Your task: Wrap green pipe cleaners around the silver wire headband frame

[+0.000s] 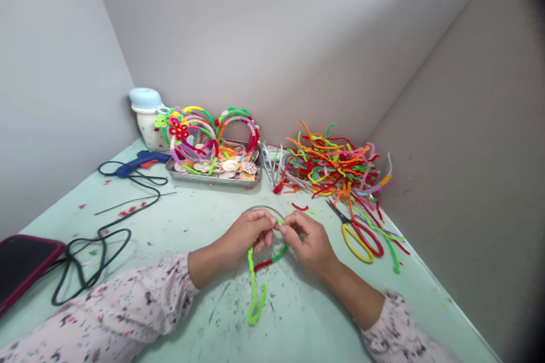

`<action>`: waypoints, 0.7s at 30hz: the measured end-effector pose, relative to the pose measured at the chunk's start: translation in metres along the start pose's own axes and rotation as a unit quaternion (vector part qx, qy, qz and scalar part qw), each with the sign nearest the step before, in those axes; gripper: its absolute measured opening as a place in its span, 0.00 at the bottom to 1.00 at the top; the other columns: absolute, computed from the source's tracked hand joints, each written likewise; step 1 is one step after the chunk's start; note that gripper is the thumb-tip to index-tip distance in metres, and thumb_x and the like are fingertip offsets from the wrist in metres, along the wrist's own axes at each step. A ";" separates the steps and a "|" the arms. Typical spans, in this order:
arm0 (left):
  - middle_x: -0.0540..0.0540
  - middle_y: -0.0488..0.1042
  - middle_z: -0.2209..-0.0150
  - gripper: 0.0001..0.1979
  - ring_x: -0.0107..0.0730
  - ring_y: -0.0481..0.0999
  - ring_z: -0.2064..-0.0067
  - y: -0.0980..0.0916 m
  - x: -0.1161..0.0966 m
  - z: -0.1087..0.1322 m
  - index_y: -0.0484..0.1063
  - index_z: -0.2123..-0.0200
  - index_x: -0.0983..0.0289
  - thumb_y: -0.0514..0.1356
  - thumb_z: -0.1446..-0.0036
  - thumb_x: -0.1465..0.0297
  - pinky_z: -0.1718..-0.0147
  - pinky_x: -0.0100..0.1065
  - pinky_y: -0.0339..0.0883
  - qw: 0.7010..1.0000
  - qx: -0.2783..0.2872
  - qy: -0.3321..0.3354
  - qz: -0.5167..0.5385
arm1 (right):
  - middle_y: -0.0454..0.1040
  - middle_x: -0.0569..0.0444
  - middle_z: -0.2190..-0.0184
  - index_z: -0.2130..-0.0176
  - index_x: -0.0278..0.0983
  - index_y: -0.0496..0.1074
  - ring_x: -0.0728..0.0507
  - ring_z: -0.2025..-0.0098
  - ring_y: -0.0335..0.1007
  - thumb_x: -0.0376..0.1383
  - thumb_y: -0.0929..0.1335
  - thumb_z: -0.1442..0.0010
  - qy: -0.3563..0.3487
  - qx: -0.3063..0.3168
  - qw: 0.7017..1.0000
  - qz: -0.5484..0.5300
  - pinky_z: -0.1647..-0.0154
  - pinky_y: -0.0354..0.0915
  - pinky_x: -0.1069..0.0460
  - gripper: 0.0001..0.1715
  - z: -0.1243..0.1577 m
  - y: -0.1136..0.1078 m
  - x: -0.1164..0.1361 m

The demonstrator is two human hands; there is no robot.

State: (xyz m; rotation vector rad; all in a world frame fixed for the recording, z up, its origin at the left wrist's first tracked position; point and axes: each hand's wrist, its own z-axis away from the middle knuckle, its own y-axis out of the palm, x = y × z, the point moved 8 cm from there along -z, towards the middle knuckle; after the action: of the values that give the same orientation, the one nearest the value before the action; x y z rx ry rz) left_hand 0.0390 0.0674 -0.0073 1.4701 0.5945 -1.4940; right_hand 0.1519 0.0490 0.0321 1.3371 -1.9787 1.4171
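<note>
My left hand (242,237) and my right hand (313,243) meet above the middle of the table, fingertips pinched close together. Between them is a thin hoop, apparently a headband (264,208), bare and grey at its far side and wrapped in red and green fuzz on the near side. A lime green pipe cleaner (251,278) runs from the pinched spot, passes by my left fingers and hangs down toward me, its lower end bent up in a hook. The exact contact of the fingertips is partly hidden.
A metal tray (213,178) holds shells and fuzzy hoops. Right of it lies a heap of coloured pipe cleaners (336,159), with scissors (357,235) in front. On the left are a blue glue gun (140,163), its black cord (102,232), a phone (25,266) and a lidded cup (149,122).
</note>
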 end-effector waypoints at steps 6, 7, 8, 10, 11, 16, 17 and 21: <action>0.46 0.67 0.85 0.09 0.17 0.57 0.88 0.004 0.001 0.000 0.66 0.75 0.65 0.58 0.47 0.66 0.89 0.22 0.48 0.999 0.002 -0.012 -0.046 | 0.65 0.57 0.76 0.72 0.37 0.66 0.50 0.74 0.61 0.36 0.65 0.39 -0.001 -0.033 0.999 0.032 0.72 0.59 0.54 0.10 0.001 -0.003 0.003; 0.46 0.67 0.85 0.09 0.17 0.57 0.88 0.004 0.001 0.000 0.66 0.74 0.65 0.57 0.47 0.65 0.89 0.22 0.48 0.999 0.003 -0.014 -0.047 | 0.66 0.57 0.75 0.71 0.37 0.67 0.49 0.74 0.61 0.35 0.65 0.39 -0.005 -0.033 0.999 0.031 0.72 0.60 0.54 0.09 0.001 -0.003 0.003; 0.45 0.67 0.85 0.09 0.17 0.57 0.88 0.005 0.001 0.000 0.66 0.74 0.65 0.57 0.47 0.65 0.89 0.22 0.48 0.999 0.006 -0.015 -0.047 | 0.67 0.56 0.74 0.71 0.38 0.67 0.49 0.73 0.62 0.35 0.64 0.39 -0.010 -0.033 0.999 0.027 0.71 0.60 0.53 0.08 0.001 -0.003 0.004; 0.45 0.67 0.85 0.09 0.17 0.57 0.88 0.005 0.001 0.000 0.66 0.73 0.65 0.57 0.47 0.65 0.88 0.22 0.48 0.999 0.010 -0.017 -0.047 | 0.68 0.55 0.73 0.69 0.38 0.68 0.48 0.71 0.63 0.34 0.64 0.38 -0.028 -0.032 0.999 0.018 0.69 0.61 0.53 0.07 0.001 -0.003 0.007; 0.46 0.67 0.85 0.09 0.17 0.57 0.88 0.005 0.001 0.000 0.66 0.73 0.65 0.57 0.47 0.65 0.88 0.22 0.49 0.999 0.010 -0.018 -0.048 | 0.68 0.55 0.72 0.68 0.38 0.69 0.48 0.71 0.63 0.34 0.64 0.38 -0.039 -0.030 0.999 0.013 0.69 0.62 0.53 0.06 0.001 -0.003 0.009; 0.45 0.68 0.83 0.06 0.18 0.59 0.87 0.004 0.001 0.000 0.66 0.70 0.64 0.57 0.47 0.67 0.87 0.22 0.51 0.999 0.008 -0.009 -0.045 | 0.68 0.55 0.71 0.66 0.38 0.71 0.48 0.70 0.64 0.33 0.66 0.39 -0.063 -0.023 0.998 -0.009 0.69 0.62 0.52 0.04 0.000 -0.003 0.009; 0.45 0.68 0.83 0.06 0.18 0.60 0.87 0.003 0.001 0.000 0.66 0.70 0.65 0.57 0.47 0.67 0.87 0.22 0.51 0.999 0.010 -0.008 -0.041 | 0.68 0.55 0.71 0.65 0.38 0.71 0.48 0.70 0.64 0.33 0.66 0.39 -0.064 -0.020 0.998 -0.015 0.69 0.62 0.53 0.04 0.000 -0.003 0.009; 0.46 0.68 0.83 0.05 0.17 0.60 0.86 0.003 0.002 0.000 0.66 0.72 0.65 0.57 0.48 0.69 0.86 0.22 0.51 0.999 0.017 -0.016 -0.025 | 0.68 0.55 0.71 0.63 0.39 0.72 0.48 0.70 0.65 0.33 0.66 0.39 -0.077 -0.001 0.997 -0.030 0.69 0.62 0.53 0.04 0.002 0.001 0.007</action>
State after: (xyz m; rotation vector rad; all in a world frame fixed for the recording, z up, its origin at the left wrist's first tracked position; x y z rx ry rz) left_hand 0.0425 0.0655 -0.0088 1.4651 0.5923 -1.5702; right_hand 0.1483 0.0443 0.0357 1.5344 -2.0158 1.3203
